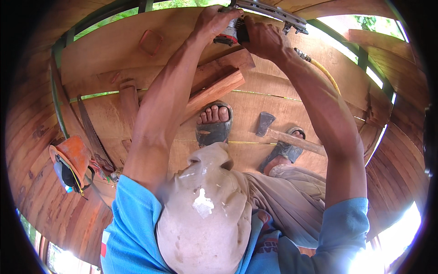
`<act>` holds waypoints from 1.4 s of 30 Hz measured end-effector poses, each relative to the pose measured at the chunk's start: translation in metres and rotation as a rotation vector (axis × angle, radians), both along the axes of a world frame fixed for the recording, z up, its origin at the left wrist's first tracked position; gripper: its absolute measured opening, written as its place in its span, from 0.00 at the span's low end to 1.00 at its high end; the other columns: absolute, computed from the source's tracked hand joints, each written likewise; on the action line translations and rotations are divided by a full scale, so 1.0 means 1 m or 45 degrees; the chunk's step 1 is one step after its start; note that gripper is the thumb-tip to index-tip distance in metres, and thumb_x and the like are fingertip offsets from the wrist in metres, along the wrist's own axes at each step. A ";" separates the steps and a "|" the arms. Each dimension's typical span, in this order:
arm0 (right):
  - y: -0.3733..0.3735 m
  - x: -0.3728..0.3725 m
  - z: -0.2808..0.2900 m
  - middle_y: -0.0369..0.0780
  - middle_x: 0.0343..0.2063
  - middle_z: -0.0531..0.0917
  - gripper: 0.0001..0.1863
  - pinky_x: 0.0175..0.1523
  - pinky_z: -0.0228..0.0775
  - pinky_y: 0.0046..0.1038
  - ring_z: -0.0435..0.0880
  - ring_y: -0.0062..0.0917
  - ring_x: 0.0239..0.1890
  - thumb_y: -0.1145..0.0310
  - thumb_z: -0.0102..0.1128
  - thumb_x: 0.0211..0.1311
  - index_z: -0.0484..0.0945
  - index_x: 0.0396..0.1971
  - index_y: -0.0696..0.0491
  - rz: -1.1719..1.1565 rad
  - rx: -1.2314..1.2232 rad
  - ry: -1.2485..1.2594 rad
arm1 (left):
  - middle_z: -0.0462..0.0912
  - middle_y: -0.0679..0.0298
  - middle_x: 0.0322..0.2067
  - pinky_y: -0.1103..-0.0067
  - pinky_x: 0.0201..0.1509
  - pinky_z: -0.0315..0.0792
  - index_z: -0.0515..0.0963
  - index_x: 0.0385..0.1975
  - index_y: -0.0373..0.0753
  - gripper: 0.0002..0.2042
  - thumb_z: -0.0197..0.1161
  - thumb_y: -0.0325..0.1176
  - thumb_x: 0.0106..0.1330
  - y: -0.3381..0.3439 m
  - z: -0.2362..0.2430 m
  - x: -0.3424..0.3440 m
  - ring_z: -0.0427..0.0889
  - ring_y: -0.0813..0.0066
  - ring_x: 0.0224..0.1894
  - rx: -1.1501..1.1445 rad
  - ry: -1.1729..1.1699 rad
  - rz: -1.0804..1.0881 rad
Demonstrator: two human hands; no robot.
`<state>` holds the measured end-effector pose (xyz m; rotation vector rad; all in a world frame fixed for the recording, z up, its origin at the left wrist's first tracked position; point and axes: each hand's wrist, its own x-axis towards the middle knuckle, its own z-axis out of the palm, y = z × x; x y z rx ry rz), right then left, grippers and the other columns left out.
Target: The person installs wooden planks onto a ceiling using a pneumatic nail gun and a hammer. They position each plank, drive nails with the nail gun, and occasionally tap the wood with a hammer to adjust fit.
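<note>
Both hands are closed around a nail gun (228, 33) at the far edge of the wooden floor (269, 101), a little right of that edge's middle: the left hand (213, 21) grips the tool's body from the left, and the right hand (268, 40) is wrapped around its dark handle. A long grey magazine (273, 15) stretches from the tool toward the far right corner; whether the tool touches the floor cannot be told. From a metal fitting beside the right wrist, a yellow hose (325, 74) runs toward the floor's right edge. Just nearer than the tool, two reddish boards (218, 91) lie side by side, slanting, partly behind the left forearm. The left sandal (213, 131) stands close to their near side. An axe (292, 139) lies to the right, its head toward the middle of the floor and its handle crossing the right sandal (291, 151). Along the left edge lies a handsaw (90, 125), and an orange hard hat (74, 155) sits tipped on its side near the saw's near end.
</note>
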<state>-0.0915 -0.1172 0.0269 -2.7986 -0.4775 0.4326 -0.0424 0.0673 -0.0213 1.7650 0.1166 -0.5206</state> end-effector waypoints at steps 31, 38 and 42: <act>0.010 0.003 0.013 0.56 0.41 0.89 0.18 0.55 0.83 0.48 0.91 0.50 0.44 0.61 0.63 0.66 0.79 0.49 0.58 -0.096 -0.103 0.161 | 0.88 0.64 0.33 0.77 0.38 0.78 0.87 0.41 0.34 0.22 0.76 0.50 0.63 0.000 0.006 -0.004 0.85 0.77 0.32 -0.045 -0.060 0.032; 0.003 -0.004 0.005 0.54 0.34 0.89 0.30 0.44 0.85 0.47 0.91 0.51 0.38 0.57 0.68 0.62 0.73 0.60 0.58 -0.037 -0.040 0.062 | 0.87 0.65 0.32 0.76 0.37 0.75 0.87 0.37 0.35 0.22 0.76 0.53 0.62 0.006 0.015 -0.007 0.83 0.78 0.32 -0.058 0.012 -0.043; -0.012 -0.042 0.012 0.55 0.31 0.88 0.47 0.39 0.82 0.50 0.90 0.53 0.34 0.54 0.74 0.58 0.60 0.71 0.58 -0.069 0.040 0.104 | 0.87 0.62 0.41 0.78 0.45 0.76 0.85 0.48 0.34 0.28 0.75 0.56 0.64 0.013 0.011 -0.012 0.83 0.79 0.43 -0.078 0.126 -0.159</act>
